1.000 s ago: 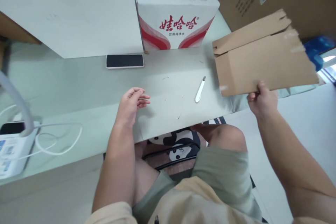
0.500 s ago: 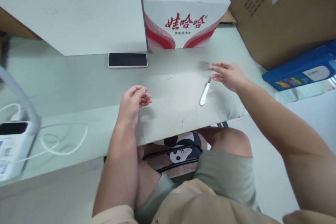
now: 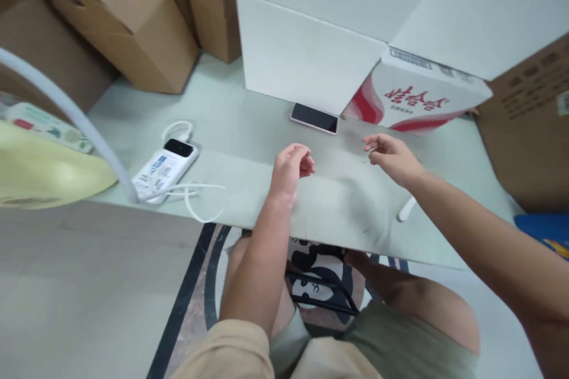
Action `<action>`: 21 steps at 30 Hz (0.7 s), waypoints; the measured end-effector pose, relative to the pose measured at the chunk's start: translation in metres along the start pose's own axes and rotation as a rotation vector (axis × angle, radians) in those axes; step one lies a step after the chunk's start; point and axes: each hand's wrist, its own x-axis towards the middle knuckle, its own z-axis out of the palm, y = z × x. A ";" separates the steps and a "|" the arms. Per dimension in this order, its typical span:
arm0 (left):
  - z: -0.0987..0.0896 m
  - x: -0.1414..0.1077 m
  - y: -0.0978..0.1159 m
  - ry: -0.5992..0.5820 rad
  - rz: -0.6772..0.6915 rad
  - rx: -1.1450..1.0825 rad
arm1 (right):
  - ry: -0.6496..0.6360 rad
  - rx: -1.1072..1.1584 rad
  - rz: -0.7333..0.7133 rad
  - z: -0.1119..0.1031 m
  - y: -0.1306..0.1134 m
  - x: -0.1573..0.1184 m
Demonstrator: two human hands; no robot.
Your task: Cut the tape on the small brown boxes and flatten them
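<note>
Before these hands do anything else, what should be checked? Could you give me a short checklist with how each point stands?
1. Right hand free: ok, its fingers are apart and no held thing shows.
2. Left hand free: cannot tell, its fingers are curled in.
3. White handle fully in view: not ok, the right forearm hides its far end.
4. Phone clear of both hands: ok, it lies flat on the table, untouched.
5. White cable away from the hands: ok, it lies well off to the left.
</note>
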 end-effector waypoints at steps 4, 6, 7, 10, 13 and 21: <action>-0.021 -0.001 0.016 0.049 -0.006 -0.242 | -0.136 -0.077 -0.136 0.067 -0.059 0.029; -0.034 0.001 0.025 0.096 0.014 -0.341 | -0.212 -0.135 -0.264 0.104 -0.093 0.045; -0.040 0.001 0.029 0.131 0.037 -0.373 | -0.238 -0.174 -0.337 0.124 -0.112 0.053; -0.057 0.003 0.040 0.250 0.131 -0.386 | -0.265 -0.288 -0.527 0.183 -0.179 0.075; -0.073 0.004 0.047 0.320 0.193 -0.373 | -0.265 -0.320 -0.645 0.242 -0.251 0.088; -0.092 0.002 0.056 0.364 0.260 -0.406 | -0.477 -0.071 -0.403 0.333 -0.358 0.091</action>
